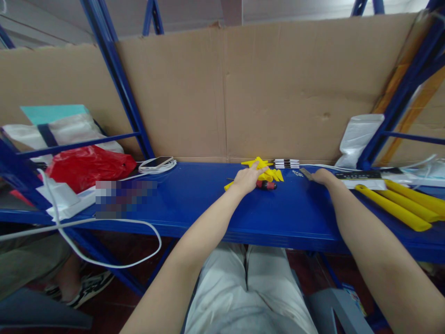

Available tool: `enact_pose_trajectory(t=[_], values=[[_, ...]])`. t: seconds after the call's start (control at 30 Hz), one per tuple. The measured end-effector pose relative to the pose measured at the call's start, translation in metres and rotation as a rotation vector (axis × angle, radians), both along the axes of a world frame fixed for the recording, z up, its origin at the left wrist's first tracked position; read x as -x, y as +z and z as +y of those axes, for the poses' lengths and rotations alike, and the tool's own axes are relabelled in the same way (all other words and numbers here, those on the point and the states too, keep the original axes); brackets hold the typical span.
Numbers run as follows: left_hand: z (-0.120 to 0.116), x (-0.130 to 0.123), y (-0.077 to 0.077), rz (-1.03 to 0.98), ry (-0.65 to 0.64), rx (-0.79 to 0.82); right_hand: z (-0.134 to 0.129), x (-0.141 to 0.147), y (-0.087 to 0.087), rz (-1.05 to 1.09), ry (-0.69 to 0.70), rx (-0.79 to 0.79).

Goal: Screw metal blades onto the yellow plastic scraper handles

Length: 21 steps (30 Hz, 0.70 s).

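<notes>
On the blue shelf, my left hand (pixel 247 178) reaches over a pile of small yellow pieces (pixel 269 173), its fingers apart and touching or just above them. Beside it lies a red and black screwdriver handle (pixel 267 185), its thin shaft partly hidden by the hand. My right hand (pixel 321 176) rests farther right, closed around a small flat greyish object (pixel 306 174) that juts out to its left. Between the hands are stacked white and black strips (pixel 287 163) and a few tiny white pieces (pixel 297 173).
Long yellow pieces (pixel 410 204) and a black and white box (pixel 361 178) lie right. A phone (pixel 158 162) sits on a coiled white cable, near a red bag (pixel 90 166). Cardboard (pixel 278 93) stands behind. A cable loop hangs over the front edge at left, near another person's foot.
</notes>
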<state>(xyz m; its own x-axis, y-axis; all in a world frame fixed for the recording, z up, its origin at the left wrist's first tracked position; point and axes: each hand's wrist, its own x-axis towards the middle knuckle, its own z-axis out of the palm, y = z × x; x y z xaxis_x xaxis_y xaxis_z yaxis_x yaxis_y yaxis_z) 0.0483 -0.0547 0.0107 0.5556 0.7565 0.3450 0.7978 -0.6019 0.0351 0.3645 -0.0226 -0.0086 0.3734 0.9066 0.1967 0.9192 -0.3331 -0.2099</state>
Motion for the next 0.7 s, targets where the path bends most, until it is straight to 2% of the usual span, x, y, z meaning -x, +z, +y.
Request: enact_pose_trajectory(t=[0.13, 0.33, 0.5, 0.7], values=[[-0.002, 0.0, 0.001, 0.024, 0.01, -0.004, -0.015, 0.014, 0.009, 0.027, -0.107, 0.139], [-0.004, -0.001, 0.003, 0.04, 0.028, 0.001, -0.025, 0.029, 0.017, 0.034, -0.106, 0.155], [0.001, -0.002, 0.0, 0.041, 0.023, -0.026, -0.019, 0.027, 0.015, 0.021, -0.129, 0.178], [-0.001, -0.002, 0.001, 0.077, 0.038, -0.022, -0.01, 0.02, 0.006, 0.022, -0.131, 0.123]])
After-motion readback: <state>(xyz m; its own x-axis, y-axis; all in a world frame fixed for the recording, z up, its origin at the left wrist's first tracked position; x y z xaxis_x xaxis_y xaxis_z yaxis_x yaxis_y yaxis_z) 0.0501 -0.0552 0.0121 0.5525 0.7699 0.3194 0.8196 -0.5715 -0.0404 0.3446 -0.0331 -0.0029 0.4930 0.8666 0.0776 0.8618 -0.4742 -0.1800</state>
